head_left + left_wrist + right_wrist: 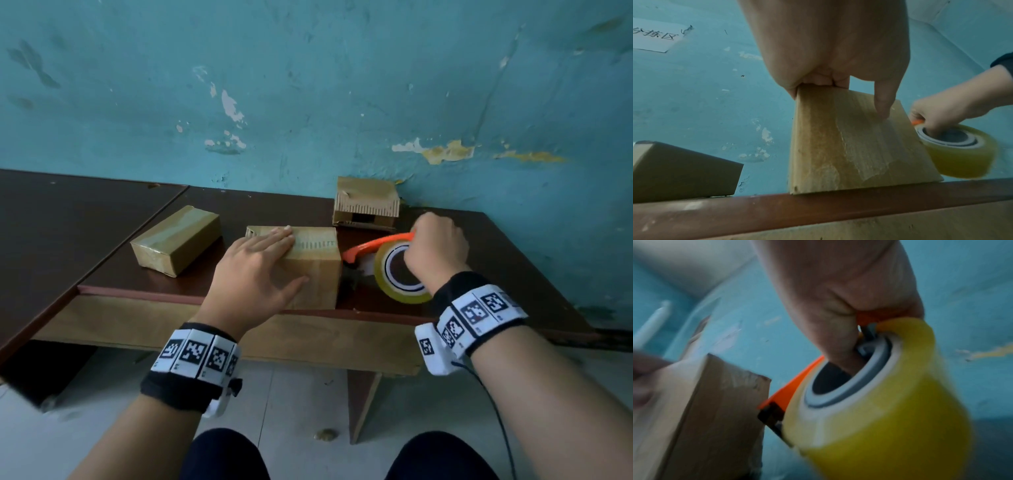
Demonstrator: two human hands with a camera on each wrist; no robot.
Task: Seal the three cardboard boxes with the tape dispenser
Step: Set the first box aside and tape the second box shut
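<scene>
Three cardboard boxes sit on the dark table (102, 219). My left hand (260, 263) lies flat with straight fingers on top of the middle box (318, 270) (849, 146) at the table's front edge, thumb down its front face. My right hand (435, 246) (842, 305) grips the orange tape dispenser (376, 245) (797, 382), which carries a yellowish tape roll (397, 274) (957, 154) (879, 410). Its cutter end is against the middle box's right side. A taped box (176, 240) (680, 172) lies to the left. A third box (366, 202) stands at the back by the wall.
A teal wall (308, 85) with peeling paint rises directly behind the table. In the left wrist view a paper label (653, 37) with writing hangs on it. The table's reddish front edge (818, 206) runs just under the middle box. My knees and a tiled floor are below.
</scene>
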